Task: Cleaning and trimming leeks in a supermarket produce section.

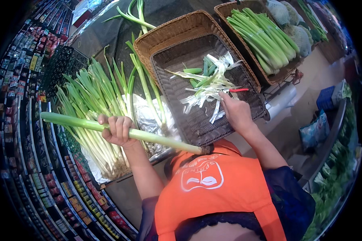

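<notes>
My left hand (119, 129) is closed around a thick leek stalk (164, 141). Its green top is cut short at the left, and its root end lies by my orange apron (229, 192). My right hand (236, 113) reaches into a dark brown wicker basket (175, 114), fingertips at a pile of whitish leek peelings (205, 95). Whether those fingers grip anything is hard to see. A narrow red object (239, 89) lies just beyond them. Below my left hand, a bunch of leeks (90, 120) with roots and long green leaves rests on crumpled white wrapping (98, 176).
The dark basket sits inside a tan wicker basket (149, 39). Celery (262, 39) fills another wicker basket (220, 12) at upper right, beside net-wrapped vegetables (297, 37). Further leeks (147, 87) lie left of the baskets. Packed store shelves (48, 180) run along the left.
</notes>
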The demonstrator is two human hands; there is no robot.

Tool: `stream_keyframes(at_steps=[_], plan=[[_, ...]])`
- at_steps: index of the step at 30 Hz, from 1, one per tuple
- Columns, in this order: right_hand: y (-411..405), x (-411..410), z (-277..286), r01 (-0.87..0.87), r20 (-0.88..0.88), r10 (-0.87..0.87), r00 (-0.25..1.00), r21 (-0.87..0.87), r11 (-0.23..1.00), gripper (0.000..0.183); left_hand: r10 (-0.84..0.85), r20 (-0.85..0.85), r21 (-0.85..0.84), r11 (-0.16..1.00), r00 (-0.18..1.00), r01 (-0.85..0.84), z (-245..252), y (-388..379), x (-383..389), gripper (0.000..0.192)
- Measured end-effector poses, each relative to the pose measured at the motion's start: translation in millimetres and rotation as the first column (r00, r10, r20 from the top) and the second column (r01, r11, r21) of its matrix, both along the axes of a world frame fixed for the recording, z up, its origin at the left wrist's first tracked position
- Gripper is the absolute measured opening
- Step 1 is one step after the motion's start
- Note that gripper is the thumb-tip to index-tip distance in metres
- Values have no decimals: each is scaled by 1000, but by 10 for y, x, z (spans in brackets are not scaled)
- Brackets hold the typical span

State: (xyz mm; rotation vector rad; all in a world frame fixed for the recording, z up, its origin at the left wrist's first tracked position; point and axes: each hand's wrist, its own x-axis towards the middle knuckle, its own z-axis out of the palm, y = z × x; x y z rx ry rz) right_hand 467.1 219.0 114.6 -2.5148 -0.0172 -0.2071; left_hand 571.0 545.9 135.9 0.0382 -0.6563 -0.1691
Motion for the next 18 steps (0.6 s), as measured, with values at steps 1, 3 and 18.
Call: stream_keyframes(at_steps=[1,3,18], plan=[[36,4,-65,-55,47,57,997,-38,998,23,-9,-8,-17,1000,1000,9,16,-17,1,28],[168,-30,-31,-289,53,285,957,88,953,59,24,-83,1,1000,996,-24,54,-80,-9,30],[827,-86,108,-316,-318,687,653,710,630,33,358,-301,397,890,884,-225,249,-170,-12,21]])
